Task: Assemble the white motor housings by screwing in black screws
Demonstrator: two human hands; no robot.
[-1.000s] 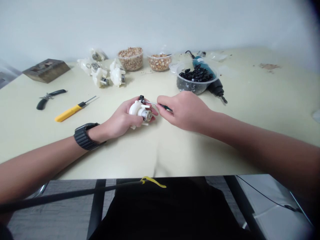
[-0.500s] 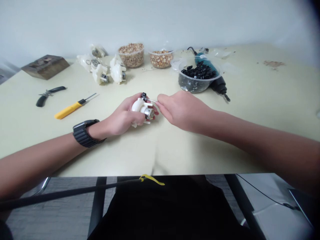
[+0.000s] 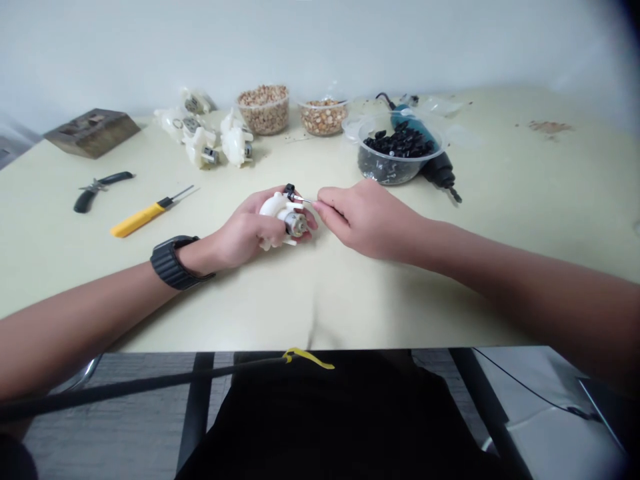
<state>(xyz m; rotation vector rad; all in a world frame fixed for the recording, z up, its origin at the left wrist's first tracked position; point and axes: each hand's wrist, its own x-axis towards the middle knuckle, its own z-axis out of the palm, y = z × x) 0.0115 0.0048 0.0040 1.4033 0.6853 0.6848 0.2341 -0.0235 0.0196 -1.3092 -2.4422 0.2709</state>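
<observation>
My left hand (image 3: 247,230) is closed round a white plastic motor housing (image 3: 273,205). A small silver motor (image 3: 296,225) sticks out of its right side. At the housing's upper edge sits a small black plastic piece (image 3: 289,191). My right hand (image 3: 367,217) is closed on a thin screwdriver (image 3: 306,200), whose handle is hidden inside the fist. Its metal shaft points left and its end meets the black piece. Both hands are held just over the pale table (image 3: 360,307).
Several similar white housings (image 3: 200,143) lie at the back left, near a wooden block (image 3: 94,133). Pliers (image 3: 100,190) and a yellow screwdriver (image 3: 143,217) rest at left. Two tubs (image 3: 263,117) of small tan pieces, a bowl (image 3: 395,168) of black parts and screws, and a power screwdriver (image 3: 440,172) stand behind.
The housing has tilted slightly and shifted a little up and left in my left hand. My right hand's grip has turned slightly, with the shaft still against the black piece.
</observation>
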